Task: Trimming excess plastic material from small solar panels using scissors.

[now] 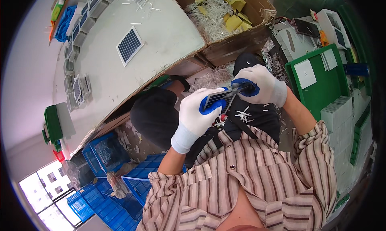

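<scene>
Left hand (199, 114) gripping small solar panel (219, 97) over lap, right hand (259, 85) pinching its far end, both gloved.

Both hands gloved, white with blue fingertips. Left hand (200, 112) raised over the lap, fingers curled in a grip, thumb on top. Right hand (259, 86) just beside it, fingers pinched shut. Forearms bare, elbows bent.

Lone solar panel (129, 45) on white table (169, 34); cardboard box (231, 38) of shreds; green tray (325, 86); blue crates (105, 152) below
</scene>
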The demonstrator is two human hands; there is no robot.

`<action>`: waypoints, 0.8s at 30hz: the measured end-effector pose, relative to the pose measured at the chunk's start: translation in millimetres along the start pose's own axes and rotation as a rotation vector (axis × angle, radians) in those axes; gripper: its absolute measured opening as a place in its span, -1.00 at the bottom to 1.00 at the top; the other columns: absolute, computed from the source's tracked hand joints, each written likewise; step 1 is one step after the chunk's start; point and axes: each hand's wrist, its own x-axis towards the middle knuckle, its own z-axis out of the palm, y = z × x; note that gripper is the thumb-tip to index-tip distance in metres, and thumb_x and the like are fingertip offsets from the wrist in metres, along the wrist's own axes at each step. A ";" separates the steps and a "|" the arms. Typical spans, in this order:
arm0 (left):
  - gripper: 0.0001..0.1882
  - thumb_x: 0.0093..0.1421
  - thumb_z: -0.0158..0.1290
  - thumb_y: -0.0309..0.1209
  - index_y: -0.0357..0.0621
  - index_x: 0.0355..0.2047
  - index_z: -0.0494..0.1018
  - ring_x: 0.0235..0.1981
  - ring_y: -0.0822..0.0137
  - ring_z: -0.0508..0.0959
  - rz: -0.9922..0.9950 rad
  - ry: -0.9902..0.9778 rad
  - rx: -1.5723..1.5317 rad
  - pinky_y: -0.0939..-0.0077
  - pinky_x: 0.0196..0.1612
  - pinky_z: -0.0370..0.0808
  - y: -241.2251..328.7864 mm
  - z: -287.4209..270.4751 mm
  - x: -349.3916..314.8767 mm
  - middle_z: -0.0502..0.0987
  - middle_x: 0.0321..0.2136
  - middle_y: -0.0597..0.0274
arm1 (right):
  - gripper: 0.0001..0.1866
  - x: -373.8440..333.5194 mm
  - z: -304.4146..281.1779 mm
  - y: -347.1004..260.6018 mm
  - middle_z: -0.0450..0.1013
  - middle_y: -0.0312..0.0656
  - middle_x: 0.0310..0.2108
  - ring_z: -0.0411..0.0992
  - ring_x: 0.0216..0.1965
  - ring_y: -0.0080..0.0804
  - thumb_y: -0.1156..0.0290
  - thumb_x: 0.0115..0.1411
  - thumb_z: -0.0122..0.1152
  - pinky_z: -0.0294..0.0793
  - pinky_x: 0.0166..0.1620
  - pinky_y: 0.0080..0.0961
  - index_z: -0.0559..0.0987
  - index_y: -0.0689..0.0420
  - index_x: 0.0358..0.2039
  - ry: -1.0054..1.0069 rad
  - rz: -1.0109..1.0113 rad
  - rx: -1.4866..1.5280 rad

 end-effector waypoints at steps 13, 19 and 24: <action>-0.58 -0.15 0.10 -0.58 -0.26 -0.17 0.50 -0.29 0.23 0.56 0.056 0.089 -0.085 0.53 -0.16 0.44 -4.2 8.9 7.7 0.53 -0.32 0.06 | -0.78 -39.9 9.0 1.1 0.48 -0.34 -0.46 0.38 -0.46 -0.70 0.48 0.09 0.19 0.38 -0.34 -0.72 0.52 0.25 -0.23 0.532 0.609 0.512; -0.59 -0.14 0.14 -0.57 -0.16 -0.18 0.52 -0.31 0.10 0.56 0.295 0.036 0.312 0.45 -0.19 0.47 14.6 25.1 14.7 0.53 -0.31 0.01 | -0.80 -41.4 24.1 -4.9 0.47 -0.29 -0.45 0.35 -0.50 -0.68 0.42 0.07 0.23 0.40 -0.39 -0.67 0.54 0.26 -0.31 0.507 0.675 0.772; -0.67 0.03 0.09 -0.59 -0.41 -0.14 0.44 -0.29 0.34 0.56 -0.195 0.228 -0.549 0.48 -0.13 0.49 22.6 24.6 12.4 0.55 -0.30 0.11 | -0.66 -66.0 25.3 20.7 0.52 -0.09 -0.23 0.51 -0.33 -0.56 0.54 0.03 0.25 0.46 -0.20 -0.60 0.48 0.30 -0.14 0.709 0.451 -0.028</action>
